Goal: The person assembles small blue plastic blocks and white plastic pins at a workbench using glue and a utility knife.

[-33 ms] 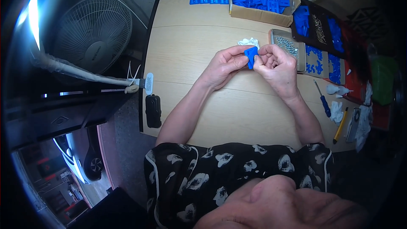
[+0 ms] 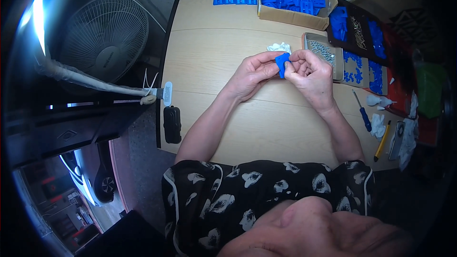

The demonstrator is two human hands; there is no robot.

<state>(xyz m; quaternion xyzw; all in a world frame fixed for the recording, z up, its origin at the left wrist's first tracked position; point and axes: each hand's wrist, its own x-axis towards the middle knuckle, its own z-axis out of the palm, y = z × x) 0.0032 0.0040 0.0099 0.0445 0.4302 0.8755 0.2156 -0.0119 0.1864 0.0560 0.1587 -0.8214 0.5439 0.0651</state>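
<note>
Both hands pinch blue plastic part [image 2: 282,63] | mid-table [image 2: 214,57], bare wood around

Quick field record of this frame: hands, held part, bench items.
left hand: grips the blue plastic part from the left
right hand: pinches the same part from the right
surface: wooden table
behind hands: white crumpled cloth
far edge: cardboard box of blue parts
right of hands: tray of screws, blue screwdriver
off table, left: white fan

One fan [image 2: 105,38], two screwdrivers [image 2: 362,112], one cardboard box [image 2: 290,15]
</note>
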